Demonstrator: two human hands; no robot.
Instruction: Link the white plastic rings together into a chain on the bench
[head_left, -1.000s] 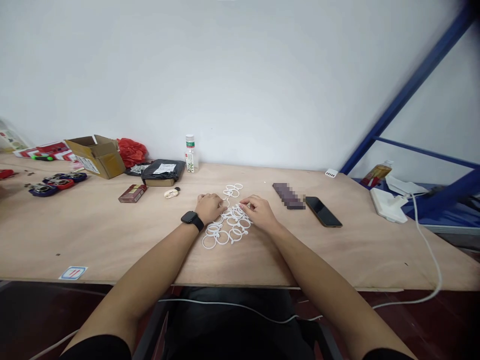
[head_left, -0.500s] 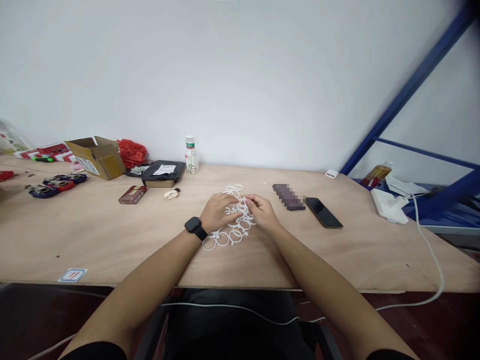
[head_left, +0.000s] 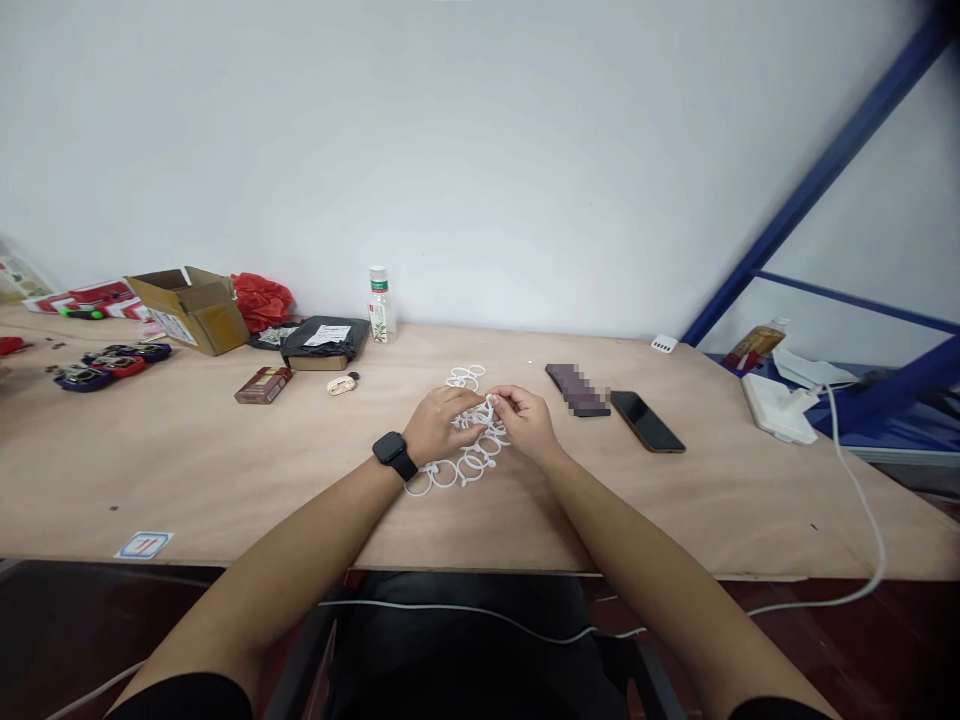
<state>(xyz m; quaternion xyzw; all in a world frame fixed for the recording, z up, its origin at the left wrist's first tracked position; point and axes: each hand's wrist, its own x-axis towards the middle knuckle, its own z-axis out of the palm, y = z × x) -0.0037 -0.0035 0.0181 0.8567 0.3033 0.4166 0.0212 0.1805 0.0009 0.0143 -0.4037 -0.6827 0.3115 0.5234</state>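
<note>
A person's right hand [head_left: 529,425] is pinching a white plastic piece [head_left: 490,402] between thumb and forefinger above clustered white rings [head_left: 445,473] on a wooden table [head_left: 247,470]. The left hand [head_left: 433,428] is arching over the cluster, thumb and fingers parted, hiding several rings; whether its fingertips are gripping anything cannot be told. Behind, a cardboard box [head_left: 214,322] is standing open, its contents out of sight, while a bottle [head_left: 380,318] is standing capped. Pixel blocks are obscuring a purplish object [head_left: 571,388].
</note>
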